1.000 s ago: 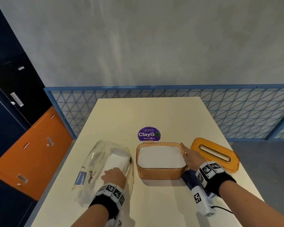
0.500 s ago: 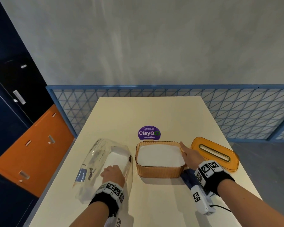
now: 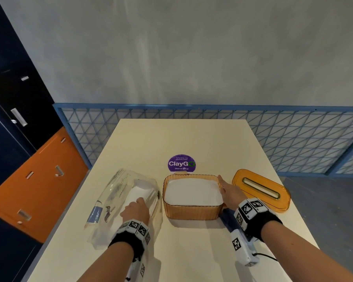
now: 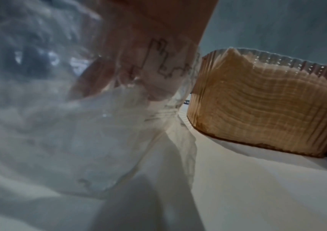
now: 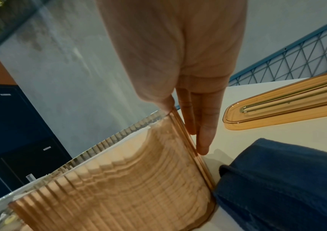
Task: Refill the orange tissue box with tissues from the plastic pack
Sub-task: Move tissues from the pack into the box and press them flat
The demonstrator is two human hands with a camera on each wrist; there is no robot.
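The ribbed orange tissue box (image 3: 193,210) stands open at the table's middle, filled near its rim with white tissues (image 3: 192,193). My right hand (image 3: 224,188) lies along its right wall: straight fingers (image 5: 206,125) against the outside, thumb on the rim. The orange slotted lid (image 3: 261,190) lies flat to the right. Left of the box lies the clear plastic pack (image 3: 114,198), holding a thin white stack. My left hand (image 3: 139,201) is inside the pack, fingers curled down onto those tissues; the left wrist view shows them blurred through the plastic (image 4: 59,125).
A folded dark blue cloth (image 5: 287,187) sits against the box's right near corner, under my right wrist. A purple round sticker (image 3: 181,163) is behind the box. The cream table (image 3: 181,139) ends at a blue mesh railing (image 3: 293,139); orange and navy cabinets (image 3: 39,180) stand left.
My left hand has slid a little deeper into the pack. The right hand, the box and the lid have stayed where they were.
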